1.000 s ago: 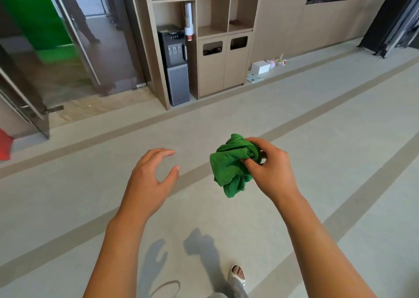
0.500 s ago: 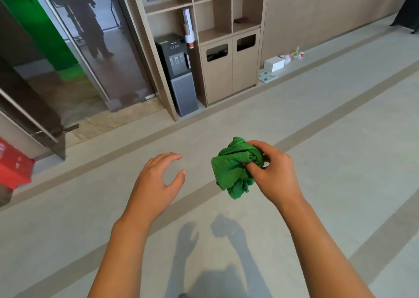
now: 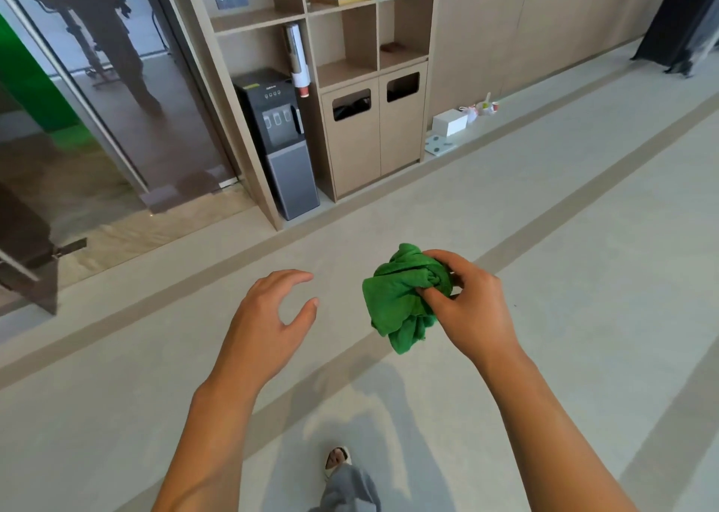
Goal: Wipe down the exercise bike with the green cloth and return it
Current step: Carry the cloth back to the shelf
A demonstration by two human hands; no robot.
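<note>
A bunched green cloth [image 3: 400, 297] hangs in front of me at mid-height, above a pale floor. My right hand [image 3: 467, 305] grips it, thumb and fingers curled into its folds. My left hand [image 3: 268, 317] is held out to the left of the cloth, a hand's width away, fingers loosely curved and holding nothing. No exercise bike is in view.
A wooden shelf unit [image 3: 350, 83] with two bin doors stands ahead, a dark water dispenser [image 3: 276, 142] at its left. A glass door [image 3: 97, 103] lies to the left. A white box [image 3: 449, 122] and small items sit by the wall. My foot [image 3: 336, 461] shows below.
The view has shifted closer to the shelf unit and water dispenser as I walk. My hands keep the same pose, the right still gripping the cloth.
</note>
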